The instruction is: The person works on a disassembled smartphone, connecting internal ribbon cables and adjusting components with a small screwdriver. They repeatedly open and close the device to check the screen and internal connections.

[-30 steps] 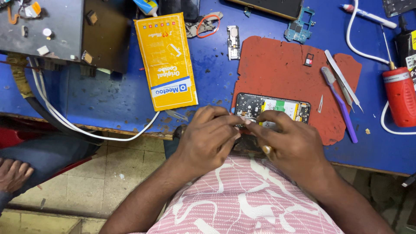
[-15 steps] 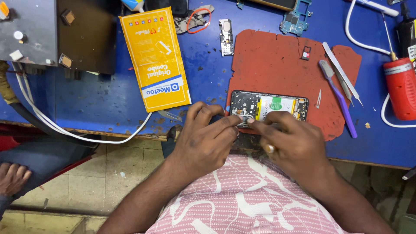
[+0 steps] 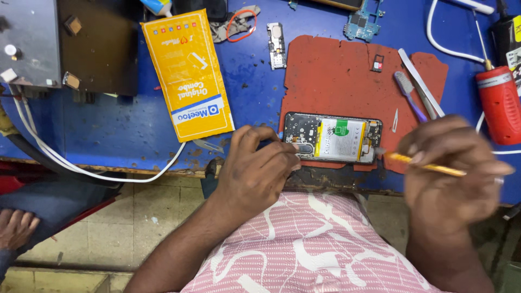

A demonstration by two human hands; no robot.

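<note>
Opened phone on red mat, both hands at it, front edge of blue bench.

Left hand (image 3: 258,171) fingers rest on left end of opened phone (image 3: 332,138), back off, battery showing. Right hand (image 3: 453,176) pinches a yellow-handled tool (image 3: 426,164), tip at phone's right end. Phone lies on red mat (image 3: 336,76) near bench (image 3: 125,135) front edge. Yellow padded envelope (image 3: 187,73) left of mat; purple-handled tool (image 3: 410,97) and tweezers (image 3: 418,81) on mat's right side; red cylinder (image 3: 499,103) at right edge; small circuit board (image 3: 277,46) toward back edge.
</note>
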